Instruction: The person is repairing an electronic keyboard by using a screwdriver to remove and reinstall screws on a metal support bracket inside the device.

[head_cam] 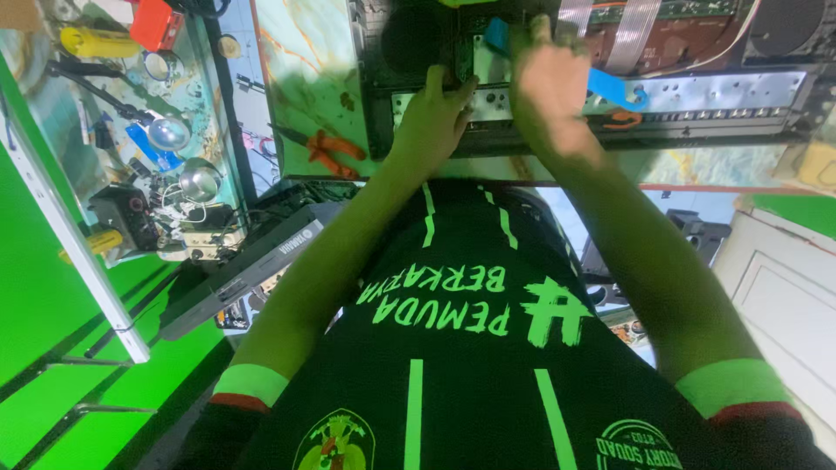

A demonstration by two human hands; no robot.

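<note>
We see both hands up on an opened chassis (697,91) lying on the marbled table (305,78). Our left hand (433,117) lies flat on the chassis edge, fingers together and pressed down, pinching nothing. Our right hand (547,91) is blurred; it covers the middle of a blue tool (614,87), whose ends stick out on either side of it, but we cannot tell whether the fingers are closed on it. Just past the right hand run pale ribbon cables (631,30). Left of the left hand, apart from it, orange-handled pliers (326,150) lie on the table. Farther left sits a cluttered bench (174,165).
</note>
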